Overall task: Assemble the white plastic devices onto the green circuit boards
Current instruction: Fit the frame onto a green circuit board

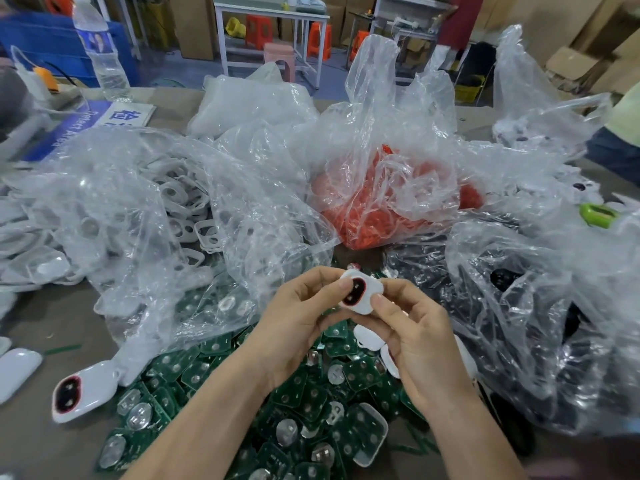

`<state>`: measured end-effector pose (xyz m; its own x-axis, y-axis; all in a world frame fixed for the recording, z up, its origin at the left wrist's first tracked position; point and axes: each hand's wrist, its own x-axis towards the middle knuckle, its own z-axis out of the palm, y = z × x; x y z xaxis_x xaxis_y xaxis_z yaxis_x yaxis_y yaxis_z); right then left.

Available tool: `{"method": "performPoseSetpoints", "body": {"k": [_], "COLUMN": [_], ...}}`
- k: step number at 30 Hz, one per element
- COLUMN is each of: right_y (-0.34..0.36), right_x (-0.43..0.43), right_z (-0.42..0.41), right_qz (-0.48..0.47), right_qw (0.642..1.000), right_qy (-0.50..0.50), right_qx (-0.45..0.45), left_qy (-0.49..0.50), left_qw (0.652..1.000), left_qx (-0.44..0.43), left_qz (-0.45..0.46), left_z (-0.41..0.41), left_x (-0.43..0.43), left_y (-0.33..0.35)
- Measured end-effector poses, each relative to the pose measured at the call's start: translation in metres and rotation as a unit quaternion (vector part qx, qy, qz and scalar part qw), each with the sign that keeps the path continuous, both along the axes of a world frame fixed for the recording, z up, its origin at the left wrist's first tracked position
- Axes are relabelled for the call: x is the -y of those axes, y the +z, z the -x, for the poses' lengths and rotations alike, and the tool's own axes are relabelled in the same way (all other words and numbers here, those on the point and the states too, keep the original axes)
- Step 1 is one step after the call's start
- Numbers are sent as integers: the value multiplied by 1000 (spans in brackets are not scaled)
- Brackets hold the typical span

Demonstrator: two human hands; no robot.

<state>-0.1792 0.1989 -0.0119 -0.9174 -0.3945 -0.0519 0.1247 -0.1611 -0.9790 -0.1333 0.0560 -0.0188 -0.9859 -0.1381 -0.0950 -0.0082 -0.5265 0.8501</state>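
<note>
Far left on the table, a white device [85, 389] lies face up with its dark, red-rimmed window showing. It sits just beside the edge of the green circuit boards [311, 403], which spread in a loose heap across the near middle. Above it, a clear bag [138, 202] bulges with white shells.

Now the left hand [294, 317]: the forearm rises from the bottom edge and the wrist bends inward. Its fingers curl under and its thumb presses on the upper left corner of the held device [362, 291]. That piece is up in the air over the board pile, window toward the camera, tilted, pinched from both sides.

The right hand [419, 337] meets it from the other side, forearm angling in from the lower right. Its thumb is on the lower right edge, with the fingers wrapped behind.

Behind the hands is a bag of red parts [391, 206], and off to the right a bag of dark parts [540, 306].
</note>
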Motion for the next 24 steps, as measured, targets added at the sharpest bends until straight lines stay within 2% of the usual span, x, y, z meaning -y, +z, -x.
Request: {"method": "performPoseSetpoints", "body": {"k": [2,4,8,12,19,24], "right_y": [2,4,10,14,14,14], "right_x": [-1,-2,-4,-4,-7,-5], "right_z": [-1,0,3,5,6,1], "right_qz": [-56,-72,-31,-8,27,57], "right_qw": [997,995,998,997,998,996], "right_qy": [-7,-8,24,56,53,37], "right_qx": [-47,-63,-44,-43,-5,62], "left_qy": [0,-9,-21,-20,7,35], "left_qw": [1000,999,993,990,991,996], "left_qx": [-12,-18,-13,-11,13,39], "left_qz": [3,-35,-116,-139,-136,-67], "left_z": [0,1,2,3,2,2], "left_x": [-1,0,2,3,-2,0], "left_y": [0,0,-2,-1,-1,-2]}}
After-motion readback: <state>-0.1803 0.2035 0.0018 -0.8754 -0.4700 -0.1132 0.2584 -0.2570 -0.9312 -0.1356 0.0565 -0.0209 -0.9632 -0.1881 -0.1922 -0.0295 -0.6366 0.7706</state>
